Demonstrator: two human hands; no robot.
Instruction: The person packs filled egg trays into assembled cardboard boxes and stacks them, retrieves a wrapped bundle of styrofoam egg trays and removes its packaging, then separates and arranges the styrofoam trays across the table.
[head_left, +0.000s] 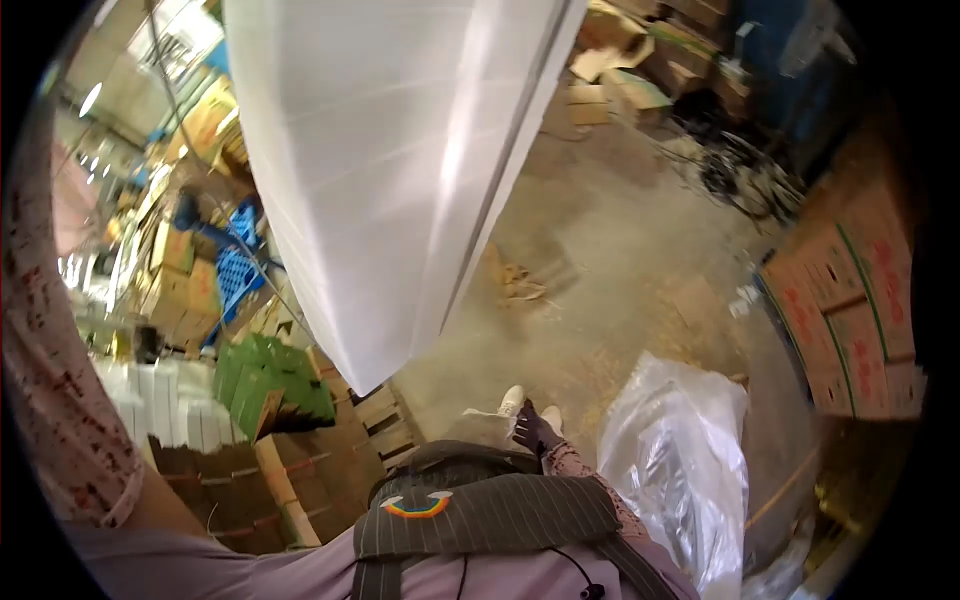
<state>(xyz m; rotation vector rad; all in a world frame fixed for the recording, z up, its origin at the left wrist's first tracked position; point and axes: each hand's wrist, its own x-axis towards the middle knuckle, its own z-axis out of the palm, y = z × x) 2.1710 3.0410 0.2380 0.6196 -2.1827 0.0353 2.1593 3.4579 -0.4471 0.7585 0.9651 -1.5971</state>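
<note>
The white panel is ahead and left of the gloved right hand, its long axis running forward — the two look apart, that hand's grip is unclear, the left hand unseen.

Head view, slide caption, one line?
Gloved right hand held low, large white object ahead, clear plastic to the right.

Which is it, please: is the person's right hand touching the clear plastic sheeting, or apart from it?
Apart. The head view shows a strip of floor between the gloved right hand and the nearer edge of the clear plastic sheeting.
</note>
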